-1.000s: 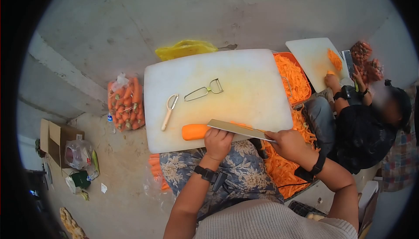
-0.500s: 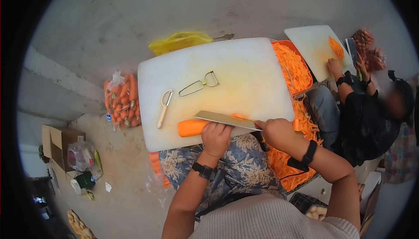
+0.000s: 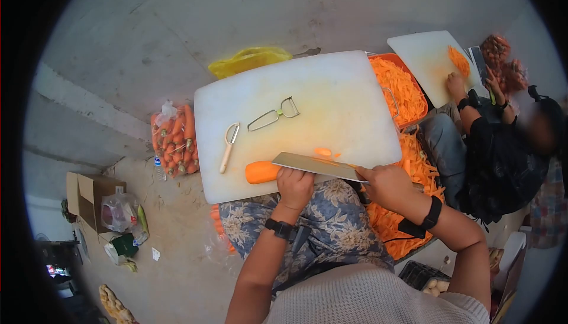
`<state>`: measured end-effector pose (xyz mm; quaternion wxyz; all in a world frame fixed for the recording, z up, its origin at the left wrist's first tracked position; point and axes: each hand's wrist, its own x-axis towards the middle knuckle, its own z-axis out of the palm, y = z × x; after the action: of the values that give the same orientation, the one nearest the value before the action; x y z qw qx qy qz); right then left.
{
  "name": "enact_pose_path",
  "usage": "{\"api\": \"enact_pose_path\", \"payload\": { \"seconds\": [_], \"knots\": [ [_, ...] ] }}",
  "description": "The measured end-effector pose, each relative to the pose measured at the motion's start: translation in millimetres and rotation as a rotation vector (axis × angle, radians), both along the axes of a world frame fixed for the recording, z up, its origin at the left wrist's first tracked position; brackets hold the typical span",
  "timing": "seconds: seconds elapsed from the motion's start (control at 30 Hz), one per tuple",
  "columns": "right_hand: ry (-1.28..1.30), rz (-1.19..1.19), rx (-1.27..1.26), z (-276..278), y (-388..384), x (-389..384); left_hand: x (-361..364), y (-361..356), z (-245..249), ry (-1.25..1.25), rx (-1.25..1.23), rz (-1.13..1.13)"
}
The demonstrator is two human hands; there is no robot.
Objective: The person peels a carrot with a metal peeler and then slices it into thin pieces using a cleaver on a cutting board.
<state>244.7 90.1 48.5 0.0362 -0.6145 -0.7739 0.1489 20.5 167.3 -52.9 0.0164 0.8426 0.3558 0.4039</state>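
On the white cutting board (image 3: 319, 99) lies a thick peeled carrot (image 3: 261, 172) near the front edge. My left hand (image 3: 295, 188) is closed on the carrot's right part. A broad knife (image 3: 316, 164) lies across the carrot, its blade against the left fingers; my right hand (image 3: 390, 188) grips its handle. Small carrot slices (image 3: 323, 151) rest just behind the blade. Farther back on the board are a white-handled peeler (image 3: 228, 148) and a wire-handled peeler (image 3: 274, 117), neither touched.
Shredded carrot fills an orange tray (image 3: 421, 90) to the right, with more shreds (image 3: 415, 158) below. A co-worker (image 3: 503, 158) cuts at another board (image 3: 426, 58). A bag of carrots (image 3: 175, 141), a cardboard box (image 3: 94, 200) and a yellow bag (image 3: 251, 61) surround the board.
The view has shifted slightly, moving most things a little to the right. Separate carrot slices now show on the board behind the blade. Both hands keep their holds.
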Motion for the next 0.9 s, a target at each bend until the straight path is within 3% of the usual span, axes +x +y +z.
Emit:
{"api": "enact_pose_path", "payload": {
  "seconds": [0.27,0.67,0.9],
  "knots": [
    [-0.091,0.010,-0.030,-1,-5,11,1,3,5,-0.017,0.024,-0.012],
    [0.010,0.080,0.033,-33,40,-22,0,1,5,0.016,-0.006,0.004],
    [0.026,0.036,0.005,-23,37,-26,2,3,6,-0.011,-0.012,-0.025]
  ]
}}
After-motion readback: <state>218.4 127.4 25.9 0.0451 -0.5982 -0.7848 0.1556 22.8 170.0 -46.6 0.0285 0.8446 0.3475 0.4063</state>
